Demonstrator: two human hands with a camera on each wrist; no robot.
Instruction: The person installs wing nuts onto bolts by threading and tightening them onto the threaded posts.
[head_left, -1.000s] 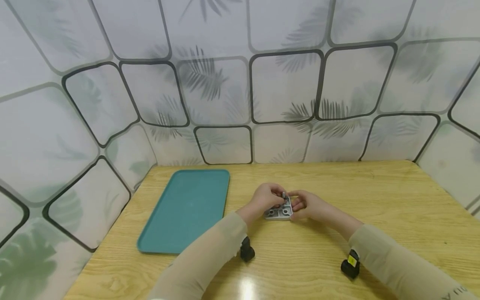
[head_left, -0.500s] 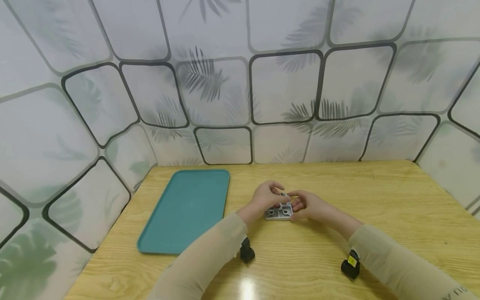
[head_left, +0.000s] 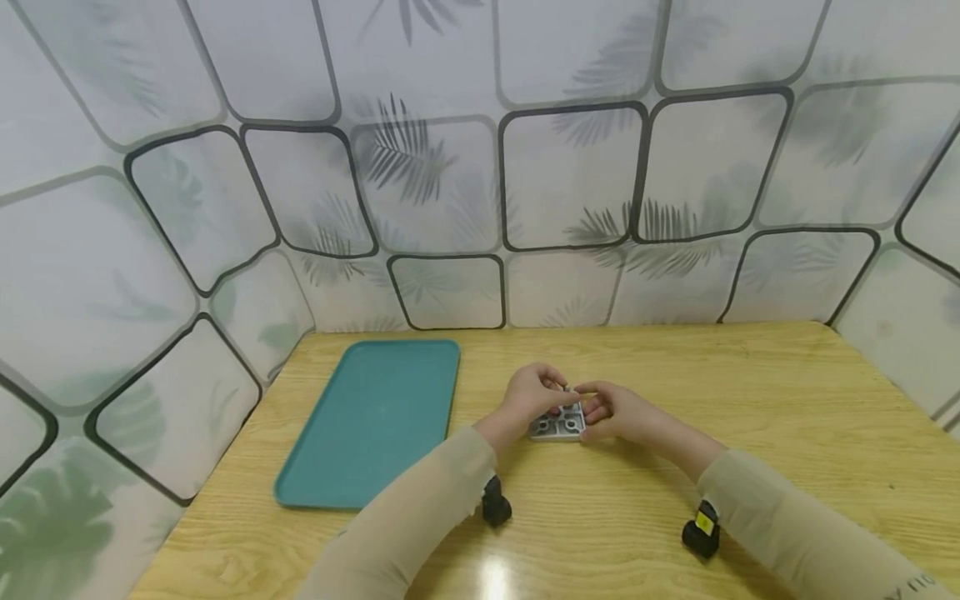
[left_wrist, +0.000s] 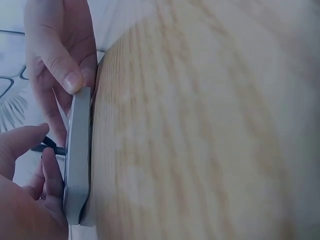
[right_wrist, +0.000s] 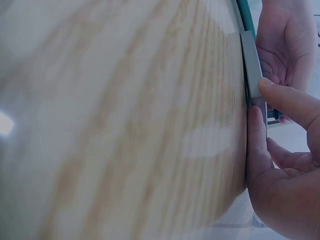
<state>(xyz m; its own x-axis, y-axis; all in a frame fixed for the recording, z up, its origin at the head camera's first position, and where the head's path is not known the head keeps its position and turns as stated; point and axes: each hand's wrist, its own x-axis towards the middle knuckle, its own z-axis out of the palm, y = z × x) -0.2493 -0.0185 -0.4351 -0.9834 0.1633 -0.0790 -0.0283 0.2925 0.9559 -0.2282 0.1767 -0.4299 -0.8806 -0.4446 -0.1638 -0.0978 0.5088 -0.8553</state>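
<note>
A grey metal plate [head_left: 557,428] with round sockets lies on the table, seen edge-on in the left wrist view. A dark threaded bolt [left_wrist: 59,150] stands out from its upper face, with a small black piece on it whose kind I cannot tell. The thumb and fingers of my left hand [head_left: 531,393] pinch at the bolt, hiding part of the plate. My right hand [head_left: 618,411] holds the plate's right edge, thumb on the rim and a fingertip [right_wrist: 256,117] low against its side.
On the left of the wooden table [head_left: 675,367] lies a teal tray [head_left: 382,408], bare inside. A patterned curtain [head_left: 570,183] closes off the back and sides. Each sleeve carries a black wrist camera [head_left: 701,533].
The left thumb and fingers have shifted around the bolt, covering the end that showed upright a second ago. The right hand and the plate stay in place.
</note>
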